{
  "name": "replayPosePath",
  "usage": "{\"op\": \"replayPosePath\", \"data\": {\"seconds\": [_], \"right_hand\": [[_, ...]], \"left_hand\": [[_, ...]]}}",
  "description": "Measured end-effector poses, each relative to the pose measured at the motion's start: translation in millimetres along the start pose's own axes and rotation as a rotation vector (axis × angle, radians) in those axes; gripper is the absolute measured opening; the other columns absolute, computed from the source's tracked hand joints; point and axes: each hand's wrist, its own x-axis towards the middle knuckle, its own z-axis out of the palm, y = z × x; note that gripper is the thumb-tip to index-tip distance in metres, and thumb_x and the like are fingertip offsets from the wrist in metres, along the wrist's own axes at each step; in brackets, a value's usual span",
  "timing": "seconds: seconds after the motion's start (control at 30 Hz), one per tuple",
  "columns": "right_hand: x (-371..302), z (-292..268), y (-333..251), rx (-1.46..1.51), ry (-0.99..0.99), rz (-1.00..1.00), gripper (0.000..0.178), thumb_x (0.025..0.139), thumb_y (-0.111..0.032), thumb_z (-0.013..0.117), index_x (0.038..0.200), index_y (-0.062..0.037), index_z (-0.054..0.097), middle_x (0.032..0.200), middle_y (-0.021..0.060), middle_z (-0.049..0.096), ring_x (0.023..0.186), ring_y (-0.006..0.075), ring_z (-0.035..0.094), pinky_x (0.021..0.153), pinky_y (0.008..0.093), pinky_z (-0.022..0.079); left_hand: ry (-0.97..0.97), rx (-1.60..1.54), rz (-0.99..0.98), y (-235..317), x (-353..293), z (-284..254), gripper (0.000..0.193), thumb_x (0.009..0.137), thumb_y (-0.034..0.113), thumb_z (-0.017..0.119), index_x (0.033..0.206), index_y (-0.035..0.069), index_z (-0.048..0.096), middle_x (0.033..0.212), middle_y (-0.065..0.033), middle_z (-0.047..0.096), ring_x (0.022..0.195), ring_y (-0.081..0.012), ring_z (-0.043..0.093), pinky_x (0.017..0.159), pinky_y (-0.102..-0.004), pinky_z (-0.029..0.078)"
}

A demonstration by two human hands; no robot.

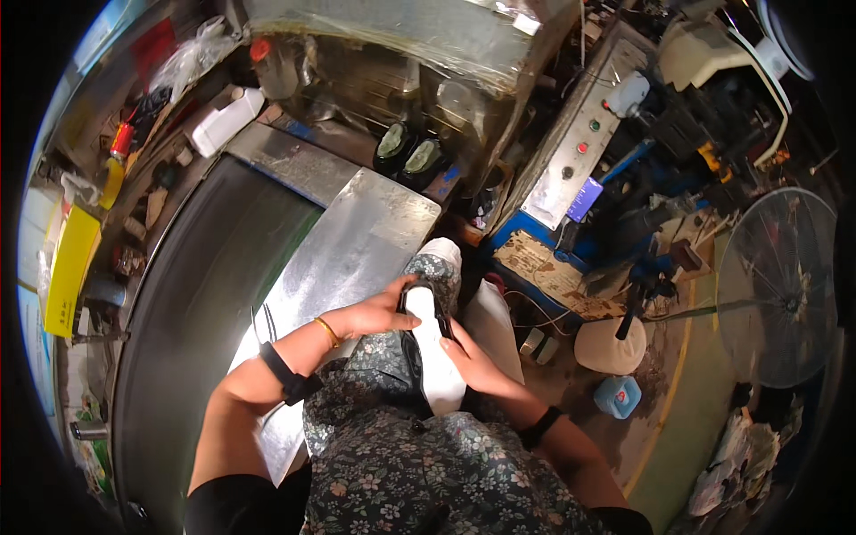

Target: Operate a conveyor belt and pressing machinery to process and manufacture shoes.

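Note:
Over my lap, on a dark floral apron (383,481), I hold a shoe (434,352) with a long white surface facing up and black material along its edges. Whether the white part is a sole, an insole or a last, I cannot tell. My left hand (383,312) grips the far left side, its thumb lying on the white surface. Lower down, my right hand (465,355) wraps the right edge, with the thumb against the white part. Underneath, most fingers of both hands are hidden. Beyond stand two black shoes (392,147) with pale green tops, on a ledge.
A metal sheet (357,227) lies left of my lap, beside a dark conveyor belt (214,312). To the right are a control panel (575,147) with buttons, a white stool-like drum (611,346), a blue container (617,397) and a large fan (785,285).

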Motion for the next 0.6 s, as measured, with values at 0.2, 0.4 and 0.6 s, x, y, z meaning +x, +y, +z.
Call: {"op": "replayPosePath", "data": {"seconds": [0.2,0.4,0.6], "right_hand": [[29.1,6.9,-13.3,0.021,0.120,0.041,0.058,0.103,-0.030,0.050,0.148,0.0021,0.032,0.134,0.0252,0.055,0.124,0.0263,0.054,0.104,0.0332,0.039],[17.5,-2.7,-35.3,-0.091,0.062,0.079,0.062,0.103,-0.032,0.050,0.147,0.0064,0.030,0.140,0.0305,0.048,0.133,0.0355,0.048,0.109,0.0367,0.036],[37.0,22.2,10.0,0.193,0.150,0.043,0.064,0.102,-0.032,0.050,0.148,0.0079,0.028,0.139,0.0303,0.049,0.130,0.0327,0.050,0.107,0.0345,0.038]], "left_hand": [[0.905,0.321,0.251,-28.4,5.4,58.1,0.090,0.085,0.032,0.075,0.146,-0.013,0.025,0.137,-0.0357,0.047,0.129,-0.0424,0.049,0.105,-0.0409,0.041],[0.619,0.780,-0.083,4.4,-41.4,51.1,0.063,0.090,0.014,0.058,0.143,-0.010,0.035,0.103,-0.0360,0.062,0.088,-0.0461,0.066,0.077,-0.0479,0.053],[0.902,-0.466,0.212,-37.3,10.2,30.9,0.067,0.103,0.045,0.045,0.147,-0.005,0.036,0.145,-0.0206,0.048,0.136,-0.0304,0.045,0.115,-0.0393,0.031]]}}
